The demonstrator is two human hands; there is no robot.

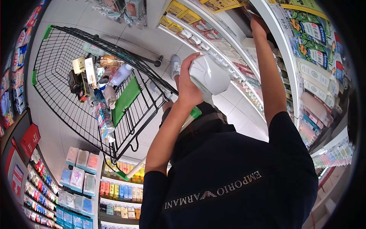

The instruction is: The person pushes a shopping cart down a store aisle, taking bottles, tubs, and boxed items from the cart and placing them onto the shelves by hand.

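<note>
Standing by the handle (138,168) of a black wire shopping cart (51,61), wearing a dark top (236,164) with white lettering across the chest. Holding a glossy white package (213,74) in the left hand (189,86), just to the right of the cart and above the level of its handle; closing the fingers around one side of the package, opening them only as far as its width. Stretching the right hand (259,26) far to the right of the cart, up into a shelf unit (288,49), near yellow packs (219,4); hiding the fingertips among the shelves, so leaving both their spread and any hold impossible to tell. Facing a loose heap inside the cart, including a slim white box (90,72), a tan box (78,65), a pale lilac bottle (122,74) and a bright printed packet (103,118), the last lying near a green panel (127,95) at the cart's handle end. Planting a grey shoe (175,65) on the tiled floor (164,45) just right of the cart. Looking down, too, on hanging packs (82,171) and rows of coloured bottles (118,191) below the cart, and on a red sign (30,140) to its left.
</note>
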